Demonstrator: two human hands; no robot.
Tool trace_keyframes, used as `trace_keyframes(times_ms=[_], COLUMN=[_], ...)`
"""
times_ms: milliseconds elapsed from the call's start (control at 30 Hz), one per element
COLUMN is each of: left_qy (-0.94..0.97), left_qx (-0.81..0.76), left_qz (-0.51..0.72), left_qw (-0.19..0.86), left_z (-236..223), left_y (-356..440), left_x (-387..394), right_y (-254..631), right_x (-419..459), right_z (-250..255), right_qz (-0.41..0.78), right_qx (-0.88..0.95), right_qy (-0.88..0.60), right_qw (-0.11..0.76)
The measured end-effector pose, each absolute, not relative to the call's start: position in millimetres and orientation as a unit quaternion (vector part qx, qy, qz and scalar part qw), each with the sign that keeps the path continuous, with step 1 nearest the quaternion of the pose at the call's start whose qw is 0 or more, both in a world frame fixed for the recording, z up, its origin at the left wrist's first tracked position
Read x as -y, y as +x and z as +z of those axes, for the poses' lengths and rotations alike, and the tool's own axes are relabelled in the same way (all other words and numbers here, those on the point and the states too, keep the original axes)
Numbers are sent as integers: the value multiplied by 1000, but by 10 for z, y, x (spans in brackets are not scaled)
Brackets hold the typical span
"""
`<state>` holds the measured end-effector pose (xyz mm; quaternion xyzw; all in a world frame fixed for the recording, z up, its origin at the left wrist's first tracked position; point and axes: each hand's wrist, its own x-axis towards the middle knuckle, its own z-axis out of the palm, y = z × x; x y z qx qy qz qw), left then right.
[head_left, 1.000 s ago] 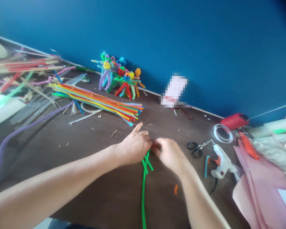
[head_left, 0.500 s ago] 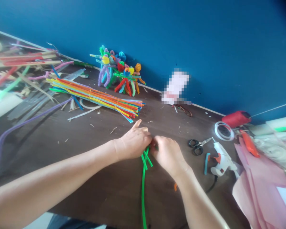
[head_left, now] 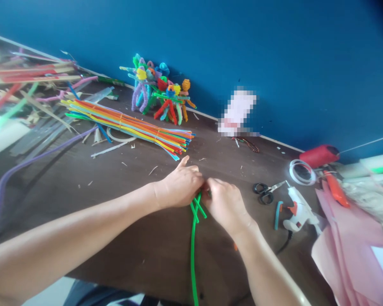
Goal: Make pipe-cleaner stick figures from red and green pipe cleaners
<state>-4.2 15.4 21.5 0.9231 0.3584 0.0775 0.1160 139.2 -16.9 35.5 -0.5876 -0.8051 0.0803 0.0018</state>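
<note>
Hands together over the dark wooden tabletop point(head_left: 147, 255), left hand point(head_left: 180, 185) and right hand point(head_left: 223, 204) pressing in from opposite sides, fingers meeting at one spot; clamping a cluster of green plastic strands point(head_left: 194, 255) between them, the exact finger grip hidden behind the knuckles; left thumb pointing up and away, not bearing on the strands; short green ends splaying just below the hands, one long strand trailing toward the table's near edge. Keeping the pinch tight and even at that crossing, with both hands working close together, looking like the surest way of stopping the strands from slipping apart; keeping the long strand lying free, likewise, to avoid any tug on the crossing. Lying beyond the hands, a banded bundle of multicoloured strips point(head_left: 127, 129), pointing toward a cluster of pipe-cleaner figures point(head_left: 156, 89) standing against the blue wall point(head_left: 274, 55); sitting to the right, within easy reach, a pair of scissors point(head_left: 263, 192) and a white hot glue gun point(head_left: 298, 212); spreading farther right, sheets of pink paper point(head_left: 347, 263).
</note>
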Motion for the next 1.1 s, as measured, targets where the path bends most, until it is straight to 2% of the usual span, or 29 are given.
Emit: trace_keyframes(times_ms=[133, 300, 433, 600, 733, 1100], left_qy=[911, 867, 844, 835, 837, 821], left_qx=[-377, -423, -434, -425, -410, -414], left_qz=[100, 167, 181, 171, 176, 195], left_qw=[131, 201, 259, 304, 318, 342], left_z=[222, 230, 229, 246, 243, 270], left_y=[-51, -117, -153, -154, -171, -162], left_x=[-147, -215, -289, -312, -313, -303], right_y=[1451, 1630, 1683, 1601, 1559, 1548], right_x=[153, 73, 50, 101, 112, 129], right_z=[329, 224, 217, 275, 281, 296], right_qz=[102, 203, 150, 38, 33, 39], right_qx=[807, 750, 765, 854, 860, 859], right_qy=[-579, -592, -540, -451, -454, -452], right_qw=[47, 216, 316, 257, 231, 236])
